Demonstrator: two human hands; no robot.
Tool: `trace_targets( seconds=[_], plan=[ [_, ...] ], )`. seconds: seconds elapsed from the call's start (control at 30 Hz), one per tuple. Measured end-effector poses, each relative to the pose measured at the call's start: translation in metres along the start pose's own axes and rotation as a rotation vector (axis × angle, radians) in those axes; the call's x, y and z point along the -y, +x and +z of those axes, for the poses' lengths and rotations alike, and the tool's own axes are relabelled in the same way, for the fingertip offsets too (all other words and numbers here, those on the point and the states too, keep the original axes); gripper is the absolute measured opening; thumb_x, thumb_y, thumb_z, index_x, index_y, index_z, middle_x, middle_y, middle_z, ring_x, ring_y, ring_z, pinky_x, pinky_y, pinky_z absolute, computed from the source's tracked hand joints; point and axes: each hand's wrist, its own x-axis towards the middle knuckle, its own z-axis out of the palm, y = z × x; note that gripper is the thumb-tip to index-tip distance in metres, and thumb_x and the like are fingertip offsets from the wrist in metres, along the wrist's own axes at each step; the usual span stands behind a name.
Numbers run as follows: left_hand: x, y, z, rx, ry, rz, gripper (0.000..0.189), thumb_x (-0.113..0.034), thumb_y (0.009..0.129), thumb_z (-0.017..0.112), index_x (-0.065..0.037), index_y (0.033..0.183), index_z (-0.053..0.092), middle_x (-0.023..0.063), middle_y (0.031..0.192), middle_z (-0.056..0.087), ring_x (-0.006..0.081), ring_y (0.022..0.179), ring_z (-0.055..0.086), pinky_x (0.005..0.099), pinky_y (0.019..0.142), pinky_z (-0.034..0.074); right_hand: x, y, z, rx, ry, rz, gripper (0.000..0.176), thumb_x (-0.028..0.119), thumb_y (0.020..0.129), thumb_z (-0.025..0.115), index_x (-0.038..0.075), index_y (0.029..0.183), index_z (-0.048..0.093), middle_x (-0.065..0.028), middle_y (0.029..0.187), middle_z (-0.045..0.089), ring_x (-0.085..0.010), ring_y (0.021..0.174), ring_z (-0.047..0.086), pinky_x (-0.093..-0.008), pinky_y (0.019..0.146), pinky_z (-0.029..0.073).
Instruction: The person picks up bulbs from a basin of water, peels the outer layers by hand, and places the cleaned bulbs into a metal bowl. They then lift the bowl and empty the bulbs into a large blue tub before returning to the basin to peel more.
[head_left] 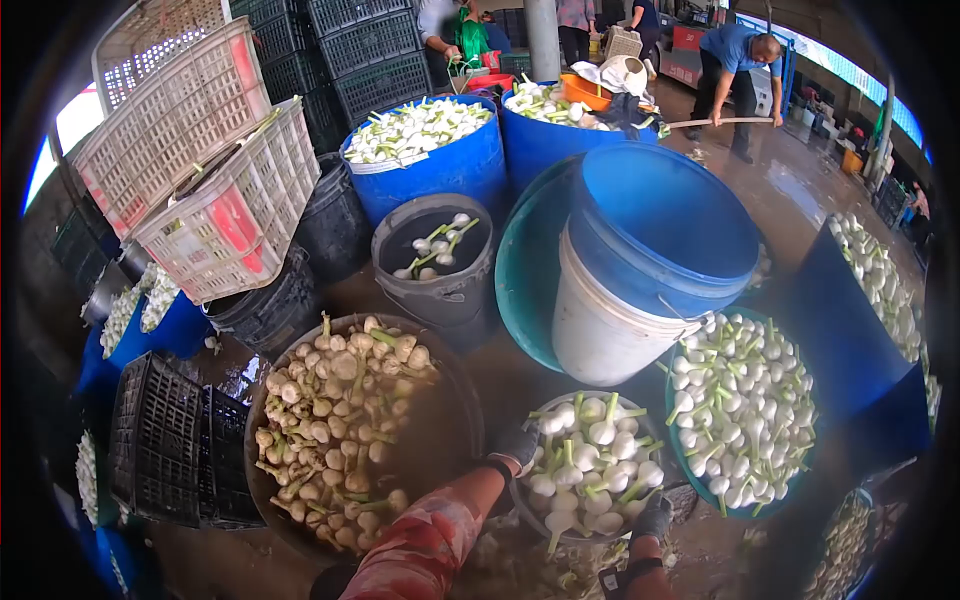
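A round tub (522, 500) heaped with clean white garlic bulbs (590, 470) with green stems is low in front of me. My left hand (518, 446), in a dark grey glove, grips its left rim, below a red patterned sleeve. On the lower right side, my right hand (651, 516), also gloved, holds the rim; its fingers are partly hidden. To the left, a wide dark basin (462, 420) holds brown, muddy water and unwashed garlic bulbs (335, 420). A green basin (682, 450) of white garlic stands to the right.
Stacked blue and white buckets (610, 320) stand ahead beside a grey bucket (440, 300) with a few bulbs. Blue barrels (440, 185) of garlic are behind. Plastic crates (225, 200) pile up at left. A person (735, 75) bends over a long pole at back right.
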Motion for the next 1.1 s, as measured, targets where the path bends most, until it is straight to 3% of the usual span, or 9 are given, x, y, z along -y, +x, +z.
trace_targets(
  seconds=[0.07,0.13,0.23,0.4,0.5,0.57,0.73,0.83,1.1],
  plan=[
    [0.006,0.012,0.012,-0.03,-0.107,0.046,0.053,-0.049,0.097,0.043,-0.003,0.12,0.059,0.0263,0.115,0.063,0.0443,0.11,0.057,0.0478,0.093,0.046,-0.013,0.022,0.0,0.018,0.209,0.076,0.045,0.045,0.096,0.058,0.003,0.114,0.06,-0.009,0.105,0.064,-0.0216,0.089,0.06,-0.0358,0.079,0.051],
    [0.011,0.025,0.019,0.015,-0.092,0.079,0.053,-0.045,0.1,0.036,-0.002,0.108,0.065,0.0255,0.108,0.065,0.0438,0.107,0.058,0.0481,0.09,0.047,-0.095,0.073,-0.003,0.073,0.443,0.078,0.039,0.04,0.095,0.061,0.005,0.114,0.06,-0.0069,0.104,0.063,-0.0201,0.089,0.059,-0.0348,0.079,0.05],
    [-0.004,0.023,0.012,0.069,-0.103,-0.039,0.053,-0.044,0.1,0.035,-0.002,0.106,0.066,0.0253,0.106,0.065,0.0438,0.105,0.058,0.0478,0.088,0.047,-0.013,0.026,0.009,-0.039,0.582,0.251,0.029,0.031,0.095,0.056,0.005,0.105,0.065,-0.0061,0.097,0.064,-0.0216,0.086,0.06,-0.0379,0.076,0.051],
    [-0.004,0.019,0.022,-0.113,-0.123,0.017,0.05,-0.045,0.097,0.043,-0.001,0.104,0.066,0.0246,0.1,0.067,0.043,0.099,0.062,0.0469,0.084,0.048,-0.045,0.034,0.004,0.065,0.66,0.256,0.037,0.033,0.095,0.056,0.003,0.115,0.06,-0.0087,0.106,0.061,-0.0241,0.095,0.06,-0.0396,0.084,0.053],
    [-0.024,-0.005,-0.001,-0.005,-0.181,-0.048,0.048,-0.043,0.097,0.045,0.0,0.101,0.067,0.0241,0.095,0.068,0.0412,0.093,0.064,0.0467,0.08,0.049,0.049,-0.032,0.008,0.056,0.833,0.284,0.036,0.033,0.095,0.056,0.003,0.115,0.06,-0.0083,0.106,0.061,-0.0241,0.097,0.059,-0.0394,0.086,0.052],
    [0.012,0.006,0.019,-0.036,-0.097,0.028,0.047,-0.042,0.095,0.048,0.001,0.108,0.065,0.0262,0.1,0.066,0.0426,0.096,0.062,0.0477,0.086,0.048,0.019,-0.035,-0.007,0.025,0.845,0.353,0.035,0.036,0.091,0.065,0.009,0.113,0.062,-0.0055,0.101,0.062,-0.0228,0.09,0.059,-0.0401,0.078,0.052],
    [-0.009,-0.038,-0.004,0.023,-0.188,0.056,0.045,-0.033,0.094,0.05,0.003,0.119,0.059,0.0257,0.118,0.061,0.039,0.11,0.058,0.0433,0.096,0.044,0.043,-0.09,-0.056,-0.191,0.718,0.446,0.034,0.039,0.092,0.064,0.01,0.109,0.062,-0.0055,0.098,0.062,-0.0209,0.085,0.059,-0.0386,0.073,0.053],
    [-0.082,-0.104,-0.046,-0.053,-0.195,0.212,0.044,-0.027,0.092,0.052,0.003,0.124,0.056,0.0257,0.123,0.059,0.0399,0.113,0.055,0.0419,0.099,0.043,0.038,-0.124,-0.098,-0.195,0.686,0.511,0.036,0.04,0.092,0.064,0.008,0.107,0.062,-0.0057,0.095,0.06,-0.0199,0.079,0.058,-0.0381,0.069,0.052],
    [-0.143,-0.217,-0.099,0.056,-0.378,0.013,0.032,-0.019,0.095,0.048,0.006,0.113,0.056,0.0165,0.105,0.061,0.0251,0.093,0.059,0.0386,0.081,0.047,0.137,-0.208,-0.175,-0.366,0.623,0.615,0.018,0.027,0.087,0.068,0.011,0.096,0.065,-0.0004,0.085,0.061,-0.0134,0.072,0.054,-0.0304,0.065,0.047]
  ],
)
